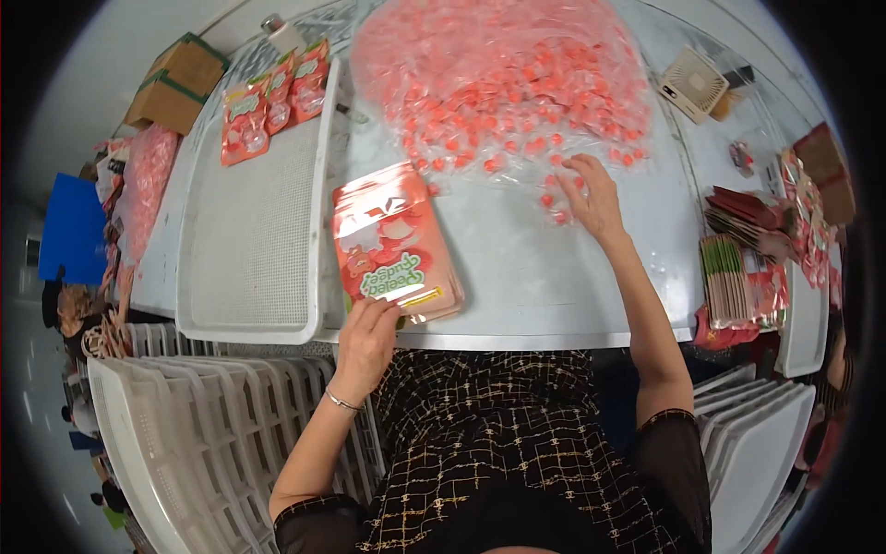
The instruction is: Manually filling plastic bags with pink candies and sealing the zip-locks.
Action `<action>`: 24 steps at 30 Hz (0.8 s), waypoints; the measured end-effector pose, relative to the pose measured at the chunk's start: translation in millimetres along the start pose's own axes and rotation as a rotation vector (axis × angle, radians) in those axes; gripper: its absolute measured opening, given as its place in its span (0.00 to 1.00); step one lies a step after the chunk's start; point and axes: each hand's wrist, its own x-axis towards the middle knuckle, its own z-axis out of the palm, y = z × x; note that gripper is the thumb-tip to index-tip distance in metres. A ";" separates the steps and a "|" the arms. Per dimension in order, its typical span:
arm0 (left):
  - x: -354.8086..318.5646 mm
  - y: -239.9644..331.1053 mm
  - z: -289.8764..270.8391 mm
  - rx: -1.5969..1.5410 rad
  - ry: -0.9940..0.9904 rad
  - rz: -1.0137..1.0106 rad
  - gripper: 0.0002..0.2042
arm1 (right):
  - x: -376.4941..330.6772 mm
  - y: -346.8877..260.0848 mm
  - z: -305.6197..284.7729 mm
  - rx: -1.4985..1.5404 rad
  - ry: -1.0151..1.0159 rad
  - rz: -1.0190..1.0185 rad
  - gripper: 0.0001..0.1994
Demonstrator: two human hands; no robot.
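Pale bench (554, 277), left hand (366, 340) fingers pinching the near edge of a red pouch (395, 242) lying flat, white tray (254, 222) beside it, right hand (591, 198) fingers spread on loose sweets, big sweet heap (498, 78) beyond, three pouches (272, 102) on the tray's far end.

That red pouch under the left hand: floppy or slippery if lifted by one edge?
The red pouch looks flat and thin, so it would probably sag. Its glossy film shows glare, so likely slippery. The left hand grips its near edge only.
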 end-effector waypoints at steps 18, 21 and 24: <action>51.3 -31.5 -1.7 -0.410 -0.217 -0.401 0.11 | -60.7 -66.3 -61.6 0.402 0.240 0.050 0.19; 80.9 -10.7 -5.9 -0.545 -0.239 -0.419 0.10 | -58.9 -140.6 -14.5 0.159 0.140 -0.593 0.19; 94.1 -7.0 -1.7 -0.786 -0.256 -0.488 0.10 | -47.5 -161.1 24.2 0.091 0.189 -0.691 0.17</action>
